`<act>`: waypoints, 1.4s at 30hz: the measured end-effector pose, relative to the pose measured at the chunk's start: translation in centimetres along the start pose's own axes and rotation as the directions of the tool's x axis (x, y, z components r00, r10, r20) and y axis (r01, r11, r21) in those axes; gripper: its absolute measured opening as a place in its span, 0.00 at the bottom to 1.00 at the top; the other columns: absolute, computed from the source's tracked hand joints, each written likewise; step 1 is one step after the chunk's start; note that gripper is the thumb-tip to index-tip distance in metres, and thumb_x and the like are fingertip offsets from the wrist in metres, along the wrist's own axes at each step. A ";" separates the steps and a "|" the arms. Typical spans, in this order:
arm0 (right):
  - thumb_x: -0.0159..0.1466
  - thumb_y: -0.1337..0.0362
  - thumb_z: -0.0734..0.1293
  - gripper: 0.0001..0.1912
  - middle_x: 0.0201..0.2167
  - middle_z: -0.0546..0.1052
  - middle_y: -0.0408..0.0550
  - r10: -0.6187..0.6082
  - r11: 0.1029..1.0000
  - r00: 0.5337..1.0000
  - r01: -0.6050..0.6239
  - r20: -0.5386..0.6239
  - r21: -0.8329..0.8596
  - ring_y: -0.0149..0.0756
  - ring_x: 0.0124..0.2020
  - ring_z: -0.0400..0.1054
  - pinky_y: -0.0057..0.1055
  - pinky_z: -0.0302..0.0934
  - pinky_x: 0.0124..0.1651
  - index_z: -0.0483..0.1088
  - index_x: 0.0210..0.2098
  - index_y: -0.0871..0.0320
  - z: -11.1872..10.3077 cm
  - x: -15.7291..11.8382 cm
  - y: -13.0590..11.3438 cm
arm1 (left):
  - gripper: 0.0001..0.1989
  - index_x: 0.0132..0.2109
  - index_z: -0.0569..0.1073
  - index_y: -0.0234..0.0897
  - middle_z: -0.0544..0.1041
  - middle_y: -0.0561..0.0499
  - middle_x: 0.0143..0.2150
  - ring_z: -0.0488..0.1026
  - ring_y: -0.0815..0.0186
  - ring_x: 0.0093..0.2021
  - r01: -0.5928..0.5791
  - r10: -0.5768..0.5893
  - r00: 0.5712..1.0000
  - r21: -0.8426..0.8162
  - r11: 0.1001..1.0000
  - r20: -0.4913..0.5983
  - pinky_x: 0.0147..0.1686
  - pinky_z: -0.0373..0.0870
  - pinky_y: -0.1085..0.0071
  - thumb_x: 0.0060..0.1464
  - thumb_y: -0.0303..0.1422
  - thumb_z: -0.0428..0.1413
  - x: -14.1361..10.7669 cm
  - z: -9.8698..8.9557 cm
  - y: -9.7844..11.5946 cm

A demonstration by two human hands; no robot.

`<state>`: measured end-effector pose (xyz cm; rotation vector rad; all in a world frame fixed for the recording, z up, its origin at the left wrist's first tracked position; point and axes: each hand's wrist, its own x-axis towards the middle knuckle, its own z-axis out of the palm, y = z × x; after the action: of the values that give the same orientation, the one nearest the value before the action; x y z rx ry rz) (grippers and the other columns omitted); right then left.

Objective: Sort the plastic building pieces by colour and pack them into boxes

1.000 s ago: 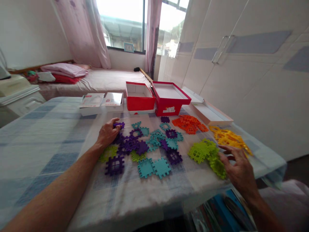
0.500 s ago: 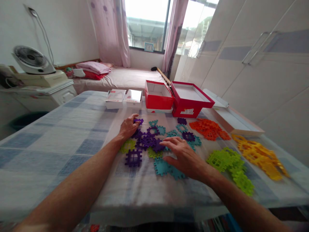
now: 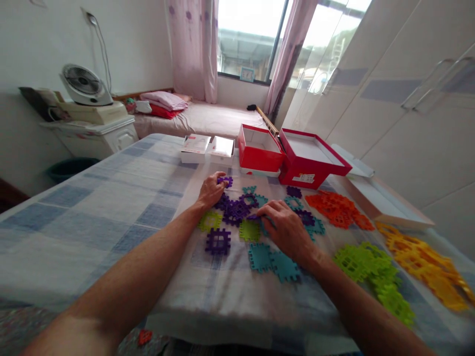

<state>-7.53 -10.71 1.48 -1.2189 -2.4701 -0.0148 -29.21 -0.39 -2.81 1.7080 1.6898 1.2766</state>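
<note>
My left hand (image 3: 212, 191) is closed on a purple interlocking plastic tile (image 3: 227, 182) at the far side of the mixed pile. With fingertips closed on the edge of another purple tile (image 3: 253, 217), my right hand (image 3: 285, 228) is over the pile's right side. Between the hands lie several overlapping purple tiles (image 3: 236, 212). Close by are a lime green tile (image 3: 249, 231) and, partly under my left wrist, another green tile (image 3: 210, 221). A single purple square frame (image 3: 218, 242) lies nearer me. Two teal tiles (image 3: 260, 257) sit below my right hand.
Sorted heaps of orange tiles (image 3: 337, 210), lime green tiles (image 3: 367, 269) and yellow tiles (image 3: 423, 262) lie to the right. Behind stand small white boxes (image 3: 193, 156), a red box (image 3: 260, 157) and a darker red box (image 3: 302, 175). An orange piece (image 3: 144, 337) is on the floor.
The view has swung left, so everything sits further right. My right hand has gripped and tilted up a purple tile, uncovering the green tile beneath. My left hand keeps its hold.
</note>
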 end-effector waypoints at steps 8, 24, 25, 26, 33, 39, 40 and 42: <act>0.62 0.72 0.59 0.10 0.36 0.70 0.53 -0.031 0.965 0.994 0.057 0.104 -0.256 0.42 0.41 0.60 0.38 0.52 0.44 0.71 0.33 0.57 -0.1 0.2 -0.5 | 0.15 0.42 0.74 0.33 0.78 0.48 0.33 0.74 0.63 0.34 0.079 -0.122 0.984 -0.299 0.951 -0.127 0.39 0.70 0.69 0.45 0.32 0.54 0.8 0.2 -0.8; 0.63 0.62 0.61 0.09 0.41 0.70 0.49 -0.181 0.969 0.963 0.209 0.201 -0.129 0.38 0.43 0.62 0.38 0.50 0.48 0.69 0.41 0.56 0.2 0.8 -1.0 | 0.15 0.40 0.73 0.31 0.76 0.50 0.28 0.74 0.66 0.30 0.113 -0.242 0.958 -0.574 0.811 -0.152 0.35 0.71 0.70 0.41 0.30 0.56 1.1 0.5 -1.1; 0.65 0.64 0.58 0.09 0.40 0.71 0.49 -0.181 0.973 0.969 0.202 0.170 -0.114 0.38 0.43 0.62 0.38 0.50 0.48 0.69 0.39 0.56 0.2 0.9 -0.8 | 0.15 0.40 0.73 0.31 0.76 0.50 0.28 0.74 0.66 0.30 0.112 -0.246 0.957 -0.583 0.805 -0.155 0.35 0.72 0.70 0.41 0.29 0.56 1.1 0.5 -1.1; 0.65 0.65 0.56 0.10 0.40 0.71 0.50 -0.163 0.980 0.977 0.176 0.135 -0.090 0.37 0.43 0.62 0.37 0.50 0.48 0.69 0.37 0.57 0.3 1.0 -0.7 | 0.14 0.39 0.73 0.31 0.76 0.50 0.28 0.74 0.66 0.30 0.112 -0.252 0.955 -0.594 0.797 -0.157 0.36 0.72 0.70 0.41 0.29 0.56 1.2 0.5 -1.1; 0.62 0.68 0.58 0.05 0.36 0.70 0.47 -0.001 0.963 0.998 -0.017 0.065 0.270 0.33 0.38 0.63 0.29 0.55 0.41 0.65 0.35 0.58 0.2 3.9 -2.6 | 0.10 0.37 0.71 0.31 0.75 0.51 0.27 0.73 0.69 0.28 0.110 -0.317 0.933 -0.708 0.698 -0.168 0.35 0.73 0.71 0.43 0.28 0.53 1.4 0.5 -1.0; 0.59 0.67 0.60 0.04 0.29 0.71 0.46 -0.172 0.976 0.960 0.136 0.220 0.167 0.34 0.36 0.62 0.30 0.54 0.43 0.65 0.28 0.59 3.1 7.4 -5.6 | 0.07 0.33 0.69 0.33 0.73 0.52 0.27 0.73 0.70 0.29 0.103 -0.377 0.910 -0.789 0.606 -0.170 0.38 0.73 0.68 0.43 0.27 0.52 1.7 0.1 -1.3; 0.59 0.67 0.61 0.04 0.29 0.71 0.46 -0.177 0.979 0.954 0.146 0.241 0.143 0.34 0.35 0.62 0.30 0.53 0.43 0.65 0.28 0.59 3.5 7.7 -5.7 | 0.06 0.33 0.69 0.33 0.73 0.53 0.27 0.73 0.70 0.29 0.105 -0.386 0.907 -0.798 0.594 -0.168 0.38 0.73 0.67 0.43 0.26 0.52 1.7 0.1 -1.3; 0.58 0.66 0.61 0.03 0.29 0.71 0.47 -0.180 0.982 0.945 0.155 0.272 0.112 0.35 0.36 0.62 0.30 0.53 0.42 0.65 0.29 0.59 3.9 8.2 -5.7 | 0.05 0.32 0.68 0.33 0.72 0.53 0.26 0.73 0.70 0.28 0.107 -0.400 0.902 -0.811 0.575 -0.164 0.37 0.73 0.68 0.43 0.26 0.51 1.7 0.0 -1.3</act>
<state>-17.75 -7.37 1.53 -1.0302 -2.7807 0.2366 -30.23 1.47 -3.36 0.6988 1.1371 1.8534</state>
